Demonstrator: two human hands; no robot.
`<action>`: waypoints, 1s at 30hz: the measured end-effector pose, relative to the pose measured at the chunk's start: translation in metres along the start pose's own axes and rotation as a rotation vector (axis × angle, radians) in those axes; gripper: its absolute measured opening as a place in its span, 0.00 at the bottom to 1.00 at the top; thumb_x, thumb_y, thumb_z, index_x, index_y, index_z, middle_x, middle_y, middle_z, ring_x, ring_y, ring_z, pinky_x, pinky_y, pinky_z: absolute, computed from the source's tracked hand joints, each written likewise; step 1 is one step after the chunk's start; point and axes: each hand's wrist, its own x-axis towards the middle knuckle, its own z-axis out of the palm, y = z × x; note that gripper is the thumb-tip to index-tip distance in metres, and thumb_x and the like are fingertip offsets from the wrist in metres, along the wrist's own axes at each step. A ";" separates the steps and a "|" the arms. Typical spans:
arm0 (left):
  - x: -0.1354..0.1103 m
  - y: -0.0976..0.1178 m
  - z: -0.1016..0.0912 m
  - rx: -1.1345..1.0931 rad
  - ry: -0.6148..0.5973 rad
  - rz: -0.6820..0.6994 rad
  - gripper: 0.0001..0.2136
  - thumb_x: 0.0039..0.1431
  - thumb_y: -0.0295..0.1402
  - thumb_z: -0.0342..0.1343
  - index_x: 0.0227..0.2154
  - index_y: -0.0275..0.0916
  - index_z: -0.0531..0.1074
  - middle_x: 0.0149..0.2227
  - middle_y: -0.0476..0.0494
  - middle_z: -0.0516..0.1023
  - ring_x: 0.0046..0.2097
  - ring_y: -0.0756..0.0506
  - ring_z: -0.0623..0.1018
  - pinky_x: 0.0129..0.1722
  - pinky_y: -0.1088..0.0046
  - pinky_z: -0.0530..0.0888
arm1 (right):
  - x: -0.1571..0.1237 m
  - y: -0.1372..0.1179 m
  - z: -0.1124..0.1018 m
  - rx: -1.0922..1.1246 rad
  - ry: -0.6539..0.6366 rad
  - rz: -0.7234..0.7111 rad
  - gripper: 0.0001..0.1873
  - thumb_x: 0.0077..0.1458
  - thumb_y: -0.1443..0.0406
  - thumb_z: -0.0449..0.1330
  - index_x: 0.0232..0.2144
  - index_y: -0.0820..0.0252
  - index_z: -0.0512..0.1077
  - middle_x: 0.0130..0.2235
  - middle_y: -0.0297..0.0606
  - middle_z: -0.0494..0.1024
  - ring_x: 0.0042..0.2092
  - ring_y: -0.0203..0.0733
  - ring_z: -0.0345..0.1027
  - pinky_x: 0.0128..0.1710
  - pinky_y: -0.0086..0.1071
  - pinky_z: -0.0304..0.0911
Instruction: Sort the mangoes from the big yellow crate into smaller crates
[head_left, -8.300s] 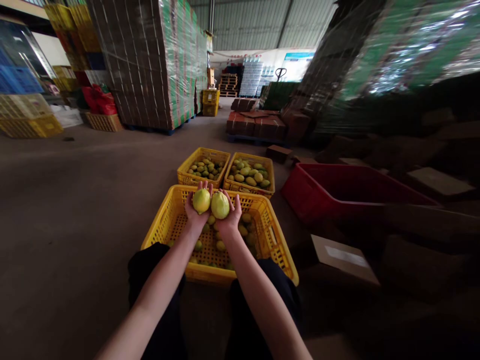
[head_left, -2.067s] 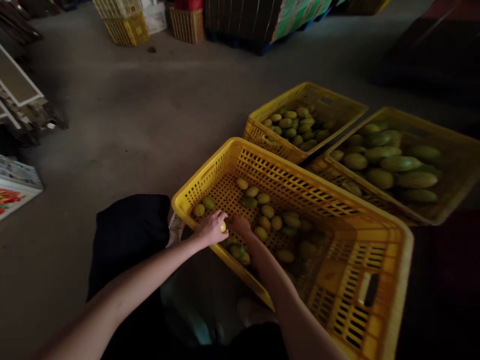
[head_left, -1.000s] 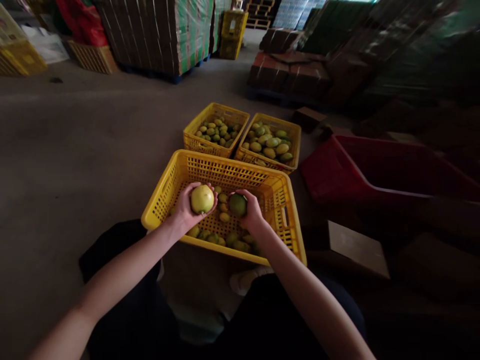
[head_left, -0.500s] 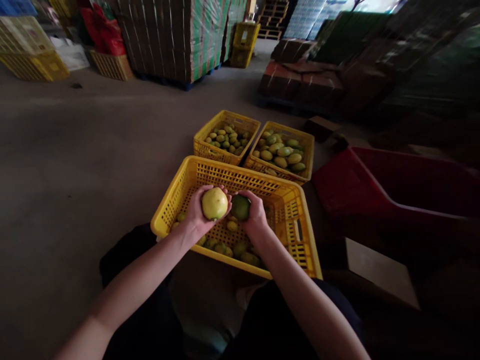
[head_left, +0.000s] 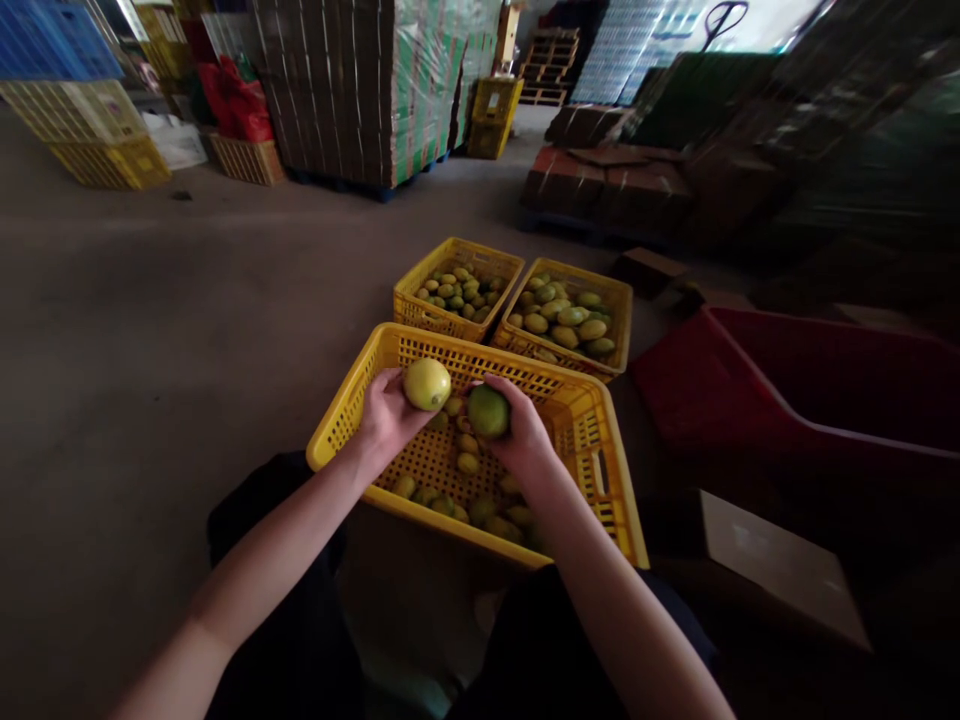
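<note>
Held in my left hand is a round, smooth yellow fruit with a small dark spot on its lower end. My right hand grips a round green fruit, its fingers curled around the far side. Both hands are over a large yellow slatted crate, with the two fruits a short gap apart. Inside that crate, several yellow and green fruits lie on the bottom, mostly along the near side. My right forearm hides part of them.
Beyond the large crate stand two smaller yellow crates, left and right, both full of fruit. A red bin is to the right, with a cardboard box in front. Wrapped pallet stacks and more crates line the back.
My hands have drawn slightly apart. The yellow fruit has turned so its spotted end faces down and right, and more of the green fruit shows. The camera view has tilted up a little.
</note>
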 end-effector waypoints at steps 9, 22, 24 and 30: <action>0.018 -0.029 -0.004 0.242 -0.025 0.067 0.12 0.59 0.37 0.51 0.42 0.36 0.70 0.43 0.38 0.78 0.49 0.42 0.77 0.49 0.66 0.75 | 0.007 0.014 0.002 -0.006 0.138 -0.130 0.04 0.42 0.65 0.63 0.24 0.59 0.73 0.21 0.29 0.76 0.21 0.33 0.66 0.18 0.25 0.62; 0.015 -0.020 -0.017 1.258 -0.123 0.351 0.18 0.58 0.52 0.50 0.41 0.44 0.69 0.44 0.43 0.77 0.44 0.41 0.76 0.41 0.66 0.73 | -0.017 -0.002 -0.002 0.052 0.142 0.019 0.04 0.47 0.66 0.59 0.22 0.58 0.69 0.18 0.30 0.73 0.17 0.35 0.63 0.14 0.27 0.61; 0.011 -0.018 -0.016 1.367 -0.175 0.378 0.20 0.52 0.52 0.57 0.41 0.43 0.68 0.38 0.45 0.76 0.39 0.43 0.76 0.39 0.67 0.72 | -0.018 -0.001 -0.003 0.054 0.119 -0.008 0.04 0.47 0.67 0.59 0.22 0.59 0.69 0.18 0.31 0.73 0.18 0.35 0.64 0.14 0.27 0.61; 0.011 -0.017 -0.013 1.370 -0.172 0.322 0.19 0.57 0.52 0.51 0.31 0.41 0.73 0.32 0.45 0.77 0.38 0.42 0.77 0.40 0.68 0.71 | -0.022 -0.003 -0.006 0.037 -0.001 -0.005 0.06 0.47 0.66 0.58 0.21 0.61 0.70 0.17 0.33 0.72 0.18 0.36 0.63 0.13 0.27 0.59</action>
